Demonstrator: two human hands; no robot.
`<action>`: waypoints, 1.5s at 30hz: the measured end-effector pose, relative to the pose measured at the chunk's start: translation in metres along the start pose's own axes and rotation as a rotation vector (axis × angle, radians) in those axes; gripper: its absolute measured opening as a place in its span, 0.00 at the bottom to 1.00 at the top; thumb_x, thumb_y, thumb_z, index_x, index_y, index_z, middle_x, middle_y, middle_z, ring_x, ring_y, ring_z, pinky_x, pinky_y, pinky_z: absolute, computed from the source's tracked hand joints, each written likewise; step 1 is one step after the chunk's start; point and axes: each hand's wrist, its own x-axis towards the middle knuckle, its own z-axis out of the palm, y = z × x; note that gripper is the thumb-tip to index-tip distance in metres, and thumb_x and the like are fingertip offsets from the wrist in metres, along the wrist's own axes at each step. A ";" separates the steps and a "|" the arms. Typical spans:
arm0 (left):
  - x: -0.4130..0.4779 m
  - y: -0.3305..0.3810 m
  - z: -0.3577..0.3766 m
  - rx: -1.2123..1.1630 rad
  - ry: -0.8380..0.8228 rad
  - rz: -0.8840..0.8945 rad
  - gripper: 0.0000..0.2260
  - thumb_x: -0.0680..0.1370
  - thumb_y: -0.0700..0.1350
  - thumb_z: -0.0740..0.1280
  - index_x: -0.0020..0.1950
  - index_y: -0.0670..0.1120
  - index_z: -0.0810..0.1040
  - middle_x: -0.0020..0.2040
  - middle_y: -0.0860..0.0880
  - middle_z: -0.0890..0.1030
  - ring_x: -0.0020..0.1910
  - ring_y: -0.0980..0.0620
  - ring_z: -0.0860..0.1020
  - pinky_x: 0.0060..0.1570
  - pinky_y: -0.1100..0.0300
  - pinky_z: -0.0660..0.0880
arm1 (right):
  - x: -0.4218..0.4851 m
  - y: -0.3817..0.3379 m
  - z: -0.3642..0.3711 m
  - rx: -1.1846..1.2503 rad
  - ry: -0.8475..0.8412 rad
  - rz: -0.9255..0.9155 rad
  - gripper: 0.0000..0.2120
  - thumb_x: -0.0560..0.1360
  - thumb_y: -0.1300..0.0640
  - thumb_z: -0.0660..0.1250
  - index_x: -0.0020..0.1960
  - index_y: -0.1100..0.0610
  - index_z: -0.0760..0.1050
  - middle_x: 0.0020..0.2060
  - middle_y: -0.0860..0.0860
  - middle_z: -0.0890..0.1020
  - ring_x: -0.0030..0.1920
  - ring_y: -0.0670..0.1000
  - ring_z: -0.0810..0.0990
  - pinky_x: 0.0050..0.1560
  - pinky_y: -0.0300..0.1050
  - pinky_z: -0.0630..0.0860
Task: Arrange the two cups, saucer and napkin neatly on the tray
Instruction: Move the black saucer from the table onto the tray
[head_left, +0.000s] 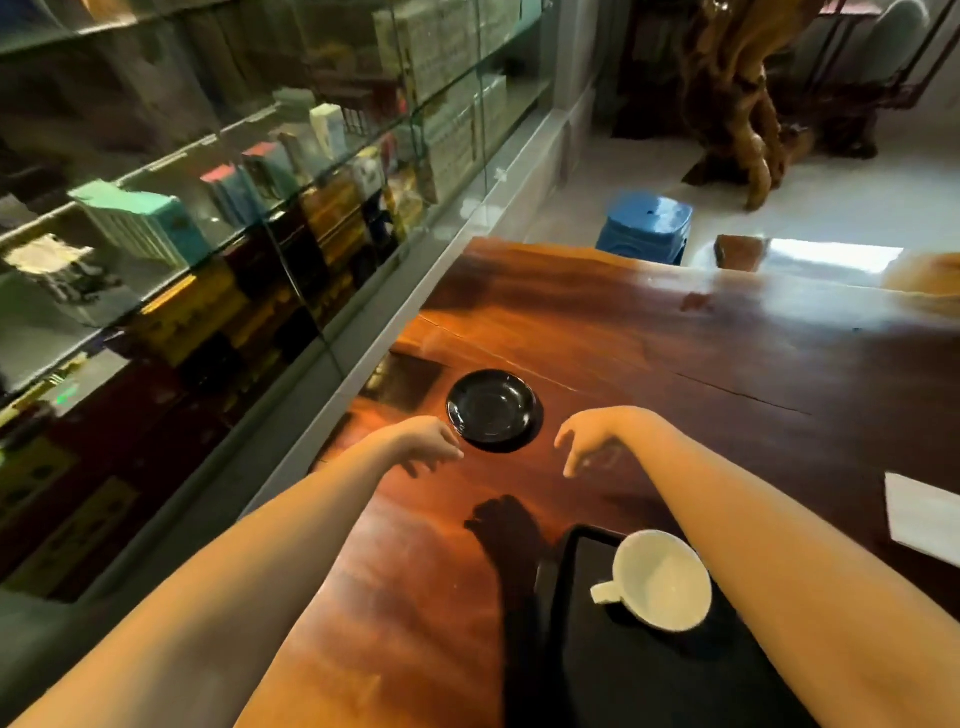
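Observation:
A black saucer (491, 408) lies on the glossy wooden table (675, 353), empty. My left hand (428, 439) hovers just left of its near rim, fingers curled down and apart, holding nothing. My right hand (587, 436) hangs to the saucer's right, fingers spread downward, also empty. A black tray (587, 670) sits at the near edge with one white cup (662, 579) standing on it, handle to the left. A white napkin (922, 514) lies on the table at the far right. I see no second cup.
A glass display cabinet (208, 208) with boxes runs along the table's left side. Beyond the far table edge stand a blue stool (647, 223) and a carved wooden piece (737, 104) on the white floor.

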 end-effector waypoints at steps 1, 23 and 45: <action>0.013 -0.007 -0.007 0.004 -0.012 -0.011 0.17 0.79 0.46 0.63 0.66 0.44 0.74 0.54 0.45 0.78 0.50 0.48 0.78 0.55 0.49 0.76 | 0.013 -0.007 -0.002 -0.008 0.000 -0.008 0.29 0.74 0.60 0.69 0.72 0.59 0.65 0.65 0.56 0.75 0.63 0.56 0.75 0.60 0.53 0.75; 0.173 -0.027 -0.014 -0.581 0.194 -0.076 0.08 0.73 0.36 0.67 0.50 0.43 0.72 0.50 0.41 0.76 0.51 0.40 0.81 0.49 0.44 0.81 | 0.184 -0.008 -0.023 0.176 0.361 0.100 0.18 0.72 0.68 0.63 0.62 0.63 0.69 0.55 0.62 0.80 0.54 0.62 0.80 0.52 0.53 0.78; 0.076 0.067 0.026 -0.705 0.169 0.114 0.19 0.71 0.28 0.67 0.61 0.38 0.73 0.54 0.39 0.79 0.49 0.40 0.81 0.48 0.45 0.80 | 0.020 0.060 -0.017 0.603 0.550 0.094 0.12 0.71 0.75 0.61 0.47 0.62 0.77 0.33 0.54 0.78 0.40 0.55 0.81 0.50 0.53 0.81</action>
